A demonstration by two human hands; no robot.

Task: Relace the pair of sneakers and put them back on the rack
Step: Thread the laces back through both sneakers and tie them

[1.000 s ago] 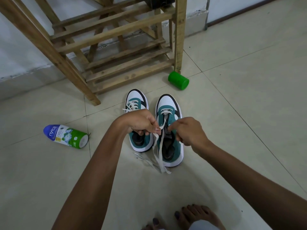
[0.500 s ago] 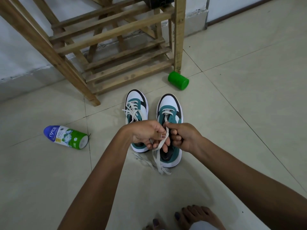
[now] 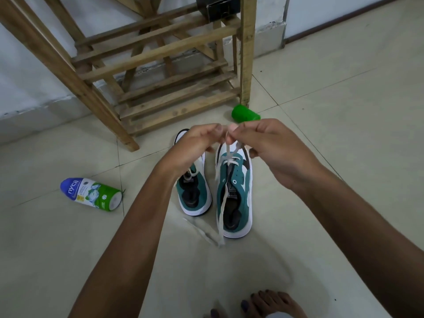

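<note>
Pinching the flat off-white shoelace (image 3: 222, 198) between thumb and fingertips, our left hand (image 3: 195, 148) and right hand (image 3: 273, 152) met above the toe of the right teal-and-white low-top sneaker (image 3: 236, 196), fingers clamped on the raised end. The lace crossed only the lowest eyelets; its loose tail trailed off the heel toward six o'clock. The left teal-and-white sneaker (image 3: 195, 198), already laced, stood just beside it at nine o'clock. Both sat on the pale tiled floor (image 3: 344, 111), with the slatted wooden shoe rack (image 3: 165, 88) at twelve o'clock. We judged the lace limp and light, best gripped near its stiff tip; the shoes looked light, easiest lifted by the heel collar. A green plastic cup (image 3: 244, 114) lay behind, a blue-and-green powder bottle (image 3: 91, 195) at nine.
</note>
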